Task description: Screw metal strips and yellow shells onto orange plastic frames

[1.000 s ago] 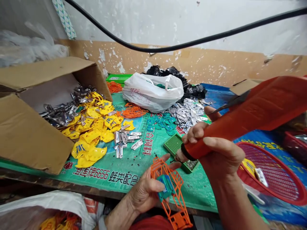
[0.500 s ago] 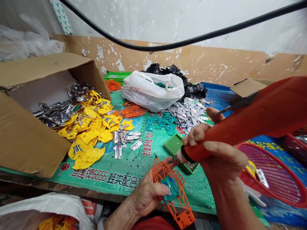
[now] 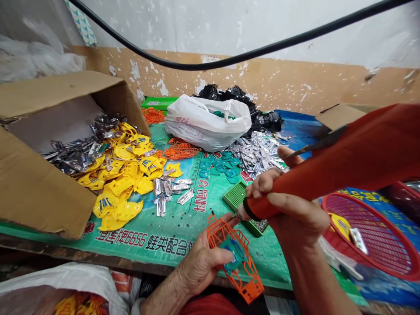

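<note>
“One cardboard box [image 3: 46, 188] lying open at the far left, is that where you begin?”

“Yes, and yellow pieces [image 3: 124, 186] heap out of its mouth onto the green-covered worktop [image 3: 180, 216], with some silvery strips [image 3: 167, 190] just beside them. Further back sits a white plastic bag [image 3: 208, 124].”

“What's the left hand [image 3: 203, 262] doing?”

“Pinching. The thumb presses down on a teal part [image 3: 239, 252] lying within an orange frame [image 3: 252, 288], and the fingers go underneath. The frame is held tilted at the near edge of the worktop.”

“And that green tray [image 3: 235, 196]?”

“Right behind the frame, on the worktop, partly hidden by the tool.”

“Which tool?”

“The red-covered one [image 3: 344, 159]. The right hand [image 3: 300, 214] is wrapped firmly around it, so it slants down towards the frame. The tip is near the left fingertips; I can't tell whether it touches the frame.”

“Anything past that?”

“A red mesh basket [image 3: 390, 238] at the far right, with a yellow piece [image 3: 340, 225] and a pale strip [image 3: 357, 240] in it.”
</note>
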Tool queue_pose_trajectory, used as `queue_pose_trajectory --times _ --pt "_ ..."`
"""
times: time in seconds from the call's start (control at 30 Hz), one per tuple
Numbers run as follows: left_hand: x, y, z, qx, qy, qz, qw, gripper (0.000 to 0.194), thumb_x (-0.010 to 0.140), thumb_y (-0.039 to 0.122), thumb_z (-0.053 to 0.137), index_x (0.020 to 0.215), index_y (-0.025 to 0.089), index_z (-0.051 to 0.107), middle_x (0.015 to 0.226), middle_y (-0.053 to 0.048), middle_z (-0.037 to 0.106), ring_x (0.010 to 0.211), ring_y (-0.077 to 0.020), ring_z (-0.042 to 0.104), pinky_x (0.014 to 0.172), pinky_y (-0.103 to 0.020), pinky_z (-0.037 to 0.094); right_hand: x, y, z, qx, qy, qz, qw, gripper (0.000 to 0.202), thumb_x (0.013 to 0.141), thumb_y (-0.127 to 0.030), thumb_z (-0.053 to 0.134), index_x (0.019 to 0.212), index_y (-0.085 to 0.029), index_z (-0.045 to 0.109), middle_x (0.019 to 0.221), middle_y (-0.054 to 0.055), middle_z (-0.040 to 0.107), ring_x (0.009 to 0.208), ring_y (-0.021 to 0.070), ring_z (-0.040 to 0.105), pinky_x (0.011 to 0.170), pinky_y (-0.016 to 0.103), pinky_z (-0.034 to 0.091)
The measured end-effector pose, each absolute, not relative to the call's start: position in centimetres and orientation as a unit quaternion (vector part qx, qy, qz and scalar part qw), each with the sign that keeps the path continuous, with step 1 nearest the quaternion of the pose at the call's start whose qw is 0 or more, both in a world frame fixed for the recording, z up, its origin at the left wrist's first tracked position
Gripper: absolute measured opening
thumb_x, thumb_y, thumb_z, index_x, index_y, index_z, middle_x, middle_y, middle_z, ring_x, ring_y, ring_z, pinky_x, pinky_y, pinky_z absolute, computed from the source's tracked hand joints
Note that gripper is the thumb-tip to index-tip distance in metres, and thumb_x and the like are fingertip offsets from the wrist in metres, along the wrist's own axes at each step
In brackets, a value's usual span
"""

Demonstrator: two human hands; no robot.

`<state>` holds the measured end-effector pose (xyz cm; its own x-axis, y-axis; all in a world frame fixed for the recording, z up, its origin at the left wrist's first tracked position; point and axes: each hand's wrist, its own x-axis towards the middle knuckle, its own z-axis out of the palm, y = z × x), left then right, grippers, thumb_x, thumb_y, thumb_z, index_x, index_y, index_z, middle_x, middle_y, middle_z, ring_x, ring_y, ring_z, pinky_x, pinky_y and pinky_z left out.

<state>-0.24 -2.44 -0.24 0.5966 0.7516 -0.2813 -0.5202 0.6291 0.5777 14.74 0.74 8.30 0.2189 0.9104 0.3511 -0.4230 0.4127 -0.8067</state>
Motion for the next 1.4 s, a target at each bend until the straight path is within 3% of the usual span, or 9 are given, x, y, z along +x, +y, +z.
queue_pose_trajectory --times 0.2,0.43,0.63,0.77,0.97,1.17,1.4 --pt "-0.1 -2.5 0.0 0.23 0.263 0.372 0.86 0.072 0.052 0.01 0.072 0.123 0.018 0.061 0.133 -0.009 0.057 0.126 -0.0331 0.045 0.106 -0.043 0.034 14.7 0.7 8.3 -0.305 -0.413 0.457 0.726 0.059 0.056 -0.008 0.064 0.111 -0.028 0.059 0.064 -0.005 0.06 0.056 0.0144 0.057 0.055 0.031 0.05" --pt "0.0 -2.5 -0.2 0.245 0.264 0.359 0.861 0.074 0.056 0.007 0.069 0.127 0.023 0.058 0.142 -0.007 0.049 0.12 -0.0339 0.051 0.094 -0.042 0.044 14.1 0.2 8.3 -0.333 -0.405 0.433 0.733 0.065 0.058 -0.008 0.067 0.118 -0.029 0.053 0.063 -0.006 0.059 0.056 0.0143 0.057 0.052 0.03 0.05" --pt "0.1 -2.6 -0.6 0.265 0.271 0.371 0.848 0.078 0.056 0.007 0.068 0.131 0.022 0.053 0.144 -0.007 0.047 0.132 -0.0326 0.037 0.101 -0.04 0.038 13.4 -0.2 8.2 -0.357 -0.384 0.421 0.74 0.071 0.059 -0.007 0.067 0.123 -0.029 0.049 0.063 -0.006 0.058 0.056 0.0141 0.057 0.043 0.024 0.044" --pt "0.1 -2.5 -0.7 0.256 0.307 0.366 0.841 0.086 0.056 0.005 0.068 0.136 0.024 0.046 0.141 -0.008 0.051 0.132 -0.032 0.037 0.099 -0.041 0.038 13.7 0.2 8.0 -0.366 -0.39 0.403 0.743 0.069 0.058 -0.008 0.068 0.122 -0.028 0.05 0.064 -0.007 0.059 0.056 0.0148 0.059 0.051 0.03 0.05" --pt "0.1 -2.2 -0.4 0.222 0.399 0.36 0.813 0.07 0.061 0.008 0.072 0.127 0.017 0.05 0.129 -0.011 0.059 0.114 -0.026 0.053 0.088 -0.033 0.042 14.5 -0.1 9.0 -0.337 -0.398 0.403 0.752 0.061 0.058 -0.008 0.068 0.114 -0.029 0.056 0.064 -0.005 0.059 0.056 0.0147 0.057 0.055 0.032 0.052" --pt "-0.2 -2.2 -1.2 0.228 0.357 0.376 0.825 0.05 0.063 0.019 0.078 0.111 0.019 0.061 0.117 -0.007 0.063 0.092 -0.0181 0.06 0.078 -0.03 0.046 14.5 -2.0 9.7 -0.313 -0.411 0.457 0.724 0.051 0.064 -0.017 0.077 0.11 -0.035 0.061 0.068 -0.003 0.058 0.061 0.016 0.056 0.059 0.034 0.052" --pt "-0.6 -2.3 -1.3 0.377 0.39 0.376 0.751 0.057 0.066 0.017 0.076 0.121 0.018 0.058 0.126 -0.007 0.06 0.113 -0.0247 0.055 0.097 -0.034 0.04 14.0 -3.2 9.4 -0.313 -0.419 0.465 0.715 0.058 0.065 -0.021 0.079 0.116 -0.036 0.057 0.068 -0.003 0.06 0.062 0.0156 0.056 0.062 0.034 0.052"
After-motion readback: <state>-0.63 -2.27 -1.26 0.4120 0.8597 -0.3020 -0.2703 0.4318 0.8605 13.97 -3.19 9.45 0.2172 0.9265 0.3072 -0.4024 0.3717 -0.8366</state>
